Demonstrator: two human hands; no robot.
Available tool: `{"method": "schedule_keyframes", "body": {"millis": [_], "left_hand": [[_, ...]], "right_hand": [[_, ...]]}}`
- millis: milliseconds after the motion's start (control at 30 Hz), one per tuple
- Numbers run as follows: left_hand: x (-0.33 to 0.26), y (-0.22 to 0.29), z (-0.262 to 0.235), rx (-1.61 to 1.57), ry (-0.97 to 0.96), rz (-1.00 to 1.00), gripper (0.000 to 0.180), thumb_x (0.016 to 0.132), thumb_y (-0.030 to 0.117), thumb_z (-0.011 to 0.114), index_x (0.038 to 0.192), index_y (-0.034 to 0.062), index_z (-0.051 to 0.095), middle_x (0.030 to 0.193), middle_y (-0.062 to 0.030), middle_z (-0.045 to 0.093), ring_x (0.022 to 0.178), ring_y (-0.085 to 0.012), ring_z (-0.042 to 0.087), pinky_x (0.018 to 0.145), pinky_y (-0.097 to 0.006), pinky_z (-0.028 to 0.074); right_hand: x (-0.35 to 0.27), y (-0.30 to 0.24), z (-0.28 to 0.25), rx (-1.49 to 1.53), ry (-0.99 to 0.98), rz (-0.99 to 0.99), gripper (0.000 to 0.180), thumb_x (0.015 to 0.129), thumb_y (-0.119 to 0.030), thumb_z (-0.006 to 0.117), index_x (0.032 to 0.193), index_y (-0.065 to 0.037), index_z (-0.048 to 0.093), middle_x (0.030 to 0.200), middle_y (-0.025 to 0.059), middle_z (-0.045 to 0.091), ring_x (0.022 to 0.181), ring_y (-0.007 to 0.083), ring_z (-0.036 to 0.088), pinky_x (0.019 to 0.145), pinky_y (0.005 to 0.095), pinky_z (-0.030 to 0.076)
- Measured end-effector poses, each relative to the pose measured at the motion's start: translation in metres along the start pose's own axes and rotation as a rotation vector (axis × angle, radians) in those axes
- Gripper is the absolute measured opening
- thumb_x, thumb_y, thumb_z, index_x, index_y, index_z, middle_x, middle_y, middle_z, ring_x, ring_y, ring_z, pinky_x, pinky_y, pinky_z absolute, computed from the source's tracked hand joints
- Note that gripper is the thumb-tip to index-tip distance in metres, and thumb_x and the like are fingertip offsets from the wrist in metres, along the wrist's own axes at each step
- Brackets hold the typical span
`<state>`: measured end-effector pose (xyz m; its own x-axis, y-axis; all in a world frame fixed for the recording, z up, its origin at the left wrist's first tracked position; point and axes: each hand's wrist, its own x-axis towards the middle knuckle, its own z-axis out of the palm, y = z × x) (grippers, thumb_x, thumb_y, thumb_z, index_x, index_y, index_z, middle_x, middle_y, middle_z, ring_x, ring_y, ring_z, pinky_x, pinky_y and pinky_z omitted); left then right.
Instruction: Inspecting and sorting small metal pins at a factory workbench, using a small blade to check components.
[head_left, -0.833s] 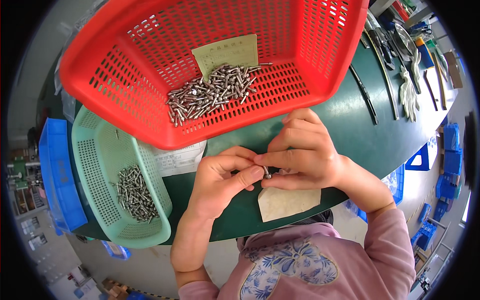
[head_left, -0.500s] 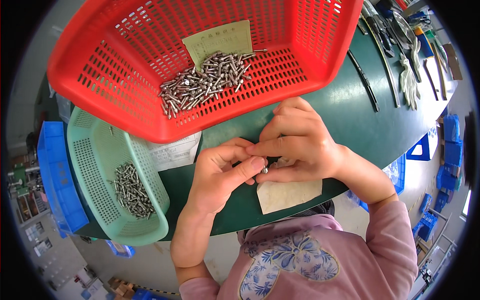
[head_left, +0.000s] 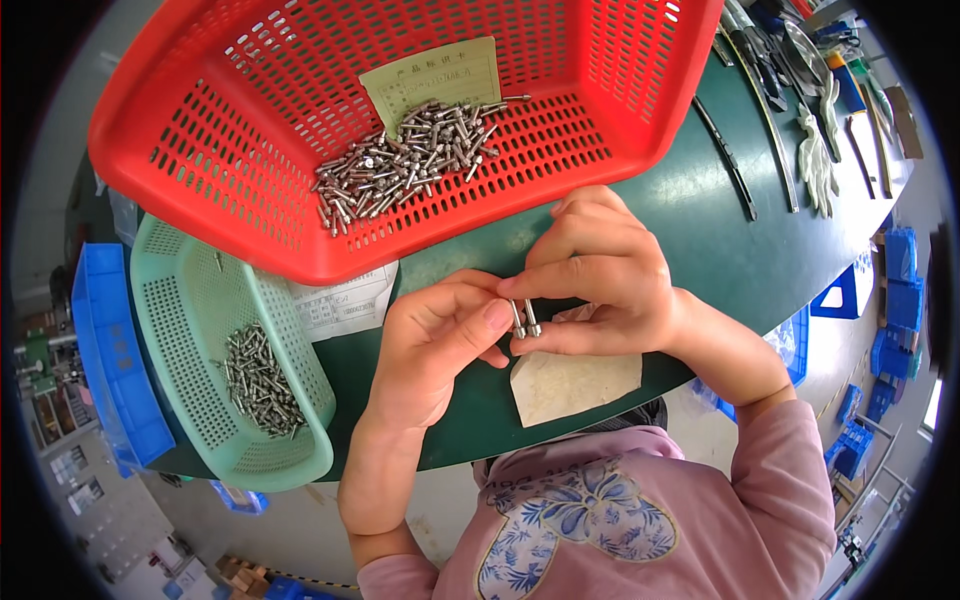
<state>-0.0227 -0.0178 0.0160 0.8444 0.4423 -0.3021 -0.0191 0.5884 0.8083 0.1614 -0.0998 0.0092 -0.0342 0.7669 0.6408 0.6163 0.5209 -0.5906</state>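
Note:
Two small headed metal pins point(head_left: 526, 318) stand side by side between my hands, their wider heads pointing down toward me. My left hand point(head_left: 430, 340) is closed, its thumb and fingers pinching the left pin. My right hand point(head_left: 610, 275) is closed too, with fingertips and thumb on the right pin; its palm side is partly hidden. Beyond them, a tilted red plastic basket point(head_left: 255, 240) holds a heap of similar metal pins point(head_left: 410, 160) and a yellowish card point(head_left: 435, 80). A pale green basket point(head_left: 318, 440) at the left contains another heap of pins point(head_left: 262, 385).
Below my right hand a beige sheet point(head_left: 578, 388) lies at the edge of the green table point(head_left: 690, 235). A printed paper point(head_left: 350, 305) is partly under the baskets. Tools and a white glove point(head_left: 818, 170) lie at the far right. A blue bin point(head_left: 115, 350) stands at the left.
The pins between my fingers have come into clearer view, now two side by side. My left hand has shifted slightly left, and my right fingers have opened a little around the pins.

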Motion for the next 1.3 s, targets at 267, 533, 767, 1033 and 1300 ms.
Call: {"method": "schedule_keyframes", "body": {"millis": [267, 533, 767, 1033, 1300], "left_hand": [[0.0009, 0.0002, 0.0002, -0.058, -0.030, -0.042, 0.018, 0.091, 0.014, 0.057, 0.086, -0.0030, 0.064, 0.096, -0.0082, 0.059, 0.077, -0.0109, 0.059, 0.060, -0.020, 0.049], [0.0003, 0.0002, 0.0003, -0.012, -0.023, -0.049, 0.023, 0.091, 0.017, 0.055, 0.091, -0.0052, 0.062, 0.096, -0.0083, 0.057, 0.074, -0.0118, 0.057, 0.060, -0.022, 0.050], [0.0007, -0.0001, -0.0001, -0.073, -0.038, -0.045, 0.019, 0.091, 0.015, 0.056, 0.087, -0.0030, 0.063, 0.096, -0.0076, 0.059, 0.078, -0.0107, 0.059, 0.060, -0.020, 0.050], [0.0003, 0.0001, 0.0006, -0.079, -0.038, -0.052, 0.020, 0.091, 0.015, 0.056, 0.087, -0.0027, 0.064, 0.096, -0.0074, 0.059, 0.078, -0.0109, 0.059, 0.060, -0.020, 0.050], [0.0003, 0.0009, 0.0018, -0.077, -0.055, -0.061, 0.019, 0.092, 0.016, 0.055, 0.088, -0.0019, 0.062, 0.096, -0.0070, 0.059, 0.079, -0.0109, 0.059, 0.060, -0.020, 0.050]], "right_hand": [[0.0003, -0.0007, 0.0017, 0.066, -0.012, 0.044, 0.035, 0.061, -0.030, 0.083, 0.084, -0.007, 0.071, 0.074, 0.0014, 0.059, 0.064, 0.0172, 0.051, 0.063, 0.0322, 0.038], [0.0005, -0.0018, 0.0013, 0.082, -0.020, 0.069, 0.035, 0.061, -0.030, 0.084, 0.084, -0.007, 0.071, 0.075, 0.0012, 0.059, 0.066, 0.0180, 0.051, 0.066, 0.0331, 0.039], [0.0008, -0.0023, 0.0004, 0.076, -0.026, 0.073, 0.035, 0.061, -0.031, 0.083, 0.084, -0.007, 0.071, 0.075, 0.0010, 0.059, 0.066, 0.0179, 0.051, 0.067, 0.0336, 0.039], [0.0004, -0.0026, 0.0004, 0.071, -0.036, 0.078, 0.036, 0.061, -0.033, 0.083, 0.084, -0.008, 0.071, 0.075, 0.0010, 0.060, 0.067, 0.0178, 0.053, 0.069, 0.0346, 0.040], [-0.0002, -0.0012, 0.0008, 0.060, -0.024, 0.062, 0.035, 0.061, -0.030, 0.083, 0.085, -0.007, 0.071, 0.075, 0.0009, 0.060, 0.066, 0.0169, 0.052, 0.066, 0.0335, 0.040]]}}
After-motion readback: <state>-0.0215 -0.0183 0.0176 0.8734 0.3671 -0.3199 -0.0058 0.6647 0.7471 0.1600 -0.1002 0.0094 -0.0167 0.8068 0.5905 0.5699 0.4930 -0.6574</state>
